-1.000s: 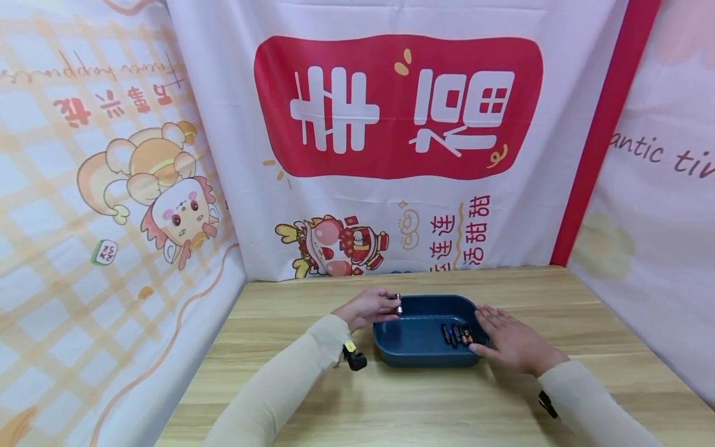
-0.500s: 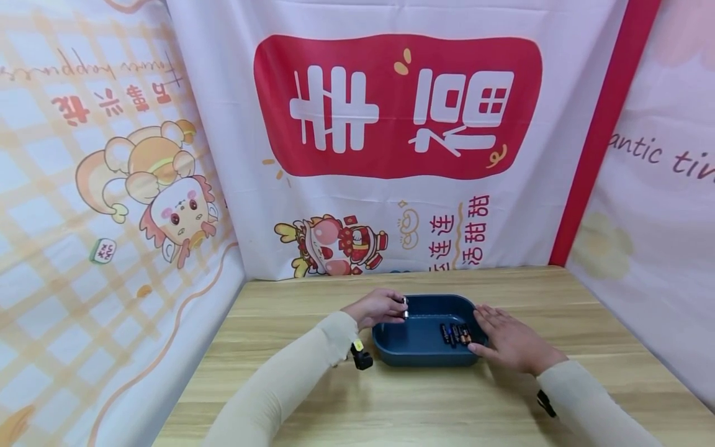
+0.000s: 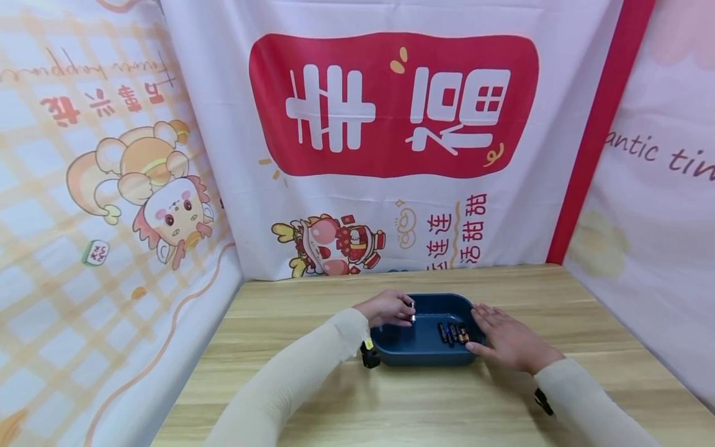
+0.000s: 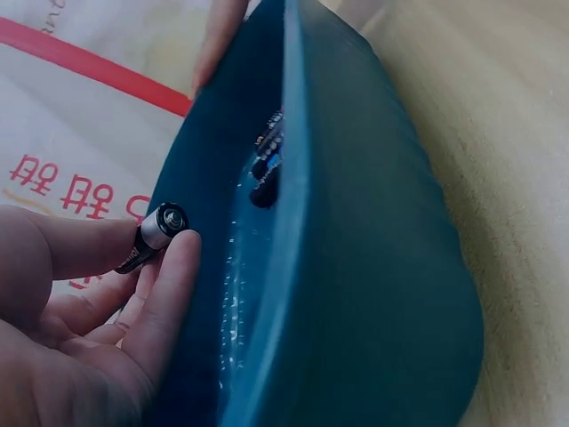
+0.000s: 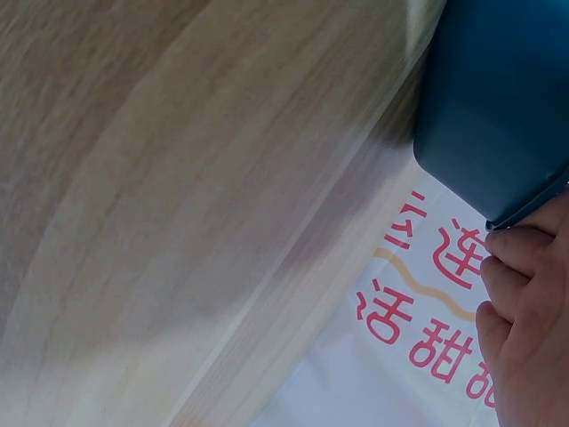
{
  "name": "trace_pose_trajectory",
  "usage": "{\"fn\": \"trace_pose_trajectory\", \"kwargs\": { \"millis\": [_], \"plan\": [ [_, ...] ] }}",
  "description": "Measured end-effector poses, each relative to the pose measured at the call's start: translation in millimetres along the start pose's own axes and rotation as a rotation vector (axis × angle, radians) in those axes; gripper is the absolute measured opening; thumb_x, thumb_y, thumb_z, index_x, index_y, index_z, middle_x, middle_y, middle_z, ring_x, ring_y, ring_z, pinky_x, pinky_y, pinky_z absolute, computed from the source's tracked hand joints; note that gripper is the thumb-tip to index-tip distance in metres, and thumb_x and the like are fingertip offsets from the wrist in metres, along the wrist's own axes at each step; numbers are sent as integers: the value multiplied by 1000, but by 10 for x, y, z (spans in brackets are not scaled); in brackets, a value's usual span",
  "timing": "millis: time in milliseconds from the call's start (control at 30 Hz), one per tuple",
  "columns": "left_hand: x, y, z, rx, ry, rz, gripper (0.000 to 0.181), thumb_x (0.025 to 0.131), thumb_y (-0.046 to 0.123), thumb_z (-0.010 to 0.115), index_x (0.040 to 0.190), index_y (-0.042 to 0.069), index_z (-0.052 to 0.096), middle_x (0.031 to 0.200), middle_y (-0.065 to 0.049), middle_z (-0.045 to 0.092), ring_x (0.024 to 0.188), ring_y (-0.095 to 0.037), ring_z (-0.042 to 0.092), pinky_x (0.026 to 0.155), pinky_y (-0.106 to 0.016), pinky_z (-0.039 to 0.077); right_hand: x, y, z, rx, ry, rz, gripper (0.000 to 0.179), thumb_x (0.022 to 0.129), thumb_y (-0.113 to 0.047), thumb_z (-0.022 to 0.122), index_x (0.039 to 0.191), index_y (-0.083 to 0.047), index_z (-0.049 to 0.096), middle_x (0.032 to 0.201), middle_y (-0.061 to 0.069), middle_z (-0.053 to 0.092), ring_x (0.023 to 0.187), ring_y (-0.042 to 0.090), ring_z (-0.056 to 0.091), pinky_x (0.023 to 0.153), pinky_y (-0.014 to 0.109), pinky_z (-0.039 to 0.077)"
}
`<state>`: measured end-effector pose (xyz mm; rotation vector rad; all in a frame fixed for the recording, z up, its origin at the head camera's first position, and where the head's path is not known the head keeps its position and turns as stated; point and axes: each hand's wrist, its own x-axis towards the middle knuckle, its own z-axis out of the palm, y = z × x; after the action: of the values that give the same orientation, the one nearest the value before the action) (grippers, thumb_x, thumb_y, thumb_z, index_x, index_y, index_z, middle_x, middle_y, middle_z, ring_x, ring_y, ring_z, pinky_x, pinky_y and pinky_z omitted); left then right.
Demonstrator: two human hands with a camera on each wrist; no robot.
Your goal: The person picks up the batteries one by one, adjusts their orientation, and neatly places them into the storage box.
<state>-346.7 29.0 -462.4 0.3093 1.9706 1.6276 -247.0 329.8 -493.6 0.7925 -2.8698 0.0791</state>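
My left hand (image 3: pixel 388 308) pinches a battery (image 4: pixel 156 233) between thumb and fingertips. The battery has a black wrapper and a silver end, which faces the camera in the left wrist view. That hand is over the left part of a dark blue plastic basin (image 3: pixel 427 359). Several black batteries (image 3: pixel 444 333), one with a copper-coloured end, lie side by side at the basin's right end. My right hand (image 3: pixel 511 340) rests on the basin's right rim, its fingers extended along it and the thumb near the front corner. In the right wrist view its fingers (image 5: pixel 516 249) touch the rim.
The basin stands on a light wood-grain table (image 3: pixel 313 397). Behind the table hangs a white cloth (image 3: pixel 223 124) with red lettering, and printed cloths flank both sides. Black wrist cameras (image 3: pixel 370 355) sit at both cuffs.
My left hand has moved to the right, carrying the battery farther in over the basin. My right hand stays on the rim, and the batteries in the basin lie as before.
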Motion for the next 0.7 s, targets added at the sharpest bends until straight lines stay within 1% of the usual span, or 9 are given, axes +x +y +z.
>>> {"fn": "trace_pose_trajectory", "kwargs": {
  "millis": [100,200,267,467,700],
  "plan": [
    [40,-2,39,28,-17,-2,34,93,-4,60,126,-11,54,113,-27,60,92,-30,67,78,-41,59,-2,4,-1,-3,3,5,89,95,-68,34,145,5,38,153,20,31,141,36,25,116,51,21],
    [56,-5,86,36,-24,-9,32,93,-5,60,124,-12,55,112,-27,61,90,-30,67,79,-43,58,-3,1,7,-5,2,8,89,95,-69,34,145,5,38,153,20,31,141,36,26,116,51,21],
    [62,1,119,44,-24,-19,31,93,-6,59,123,-12,55,108,-24,61,88,-29,67,79,-43,59,-3,-1,7,-5,-1,9,90,95,-69,33,145,5,38,153,20,31,141,36,25,116,51,21],
    [87,-16,235,62,-39,-40,30,92,-8,59,121,-13,56,101,-22,64,88,-28,66,74,-37,60,1,-5,11,-10,-6,16,91,94,-70,33,145,4,39,153,20,32,141,35,26,116,50,21],
    [123,-49,332,69,-17,-51,29,90,-10,59,119,-12,57,99,-21,64,83,-27,66,74,-38,60,-2,9,19,-5,6,16,88,95,-68,36,145,5,38,153,20,32,141,36,26,116,50,21]
  ]
}}
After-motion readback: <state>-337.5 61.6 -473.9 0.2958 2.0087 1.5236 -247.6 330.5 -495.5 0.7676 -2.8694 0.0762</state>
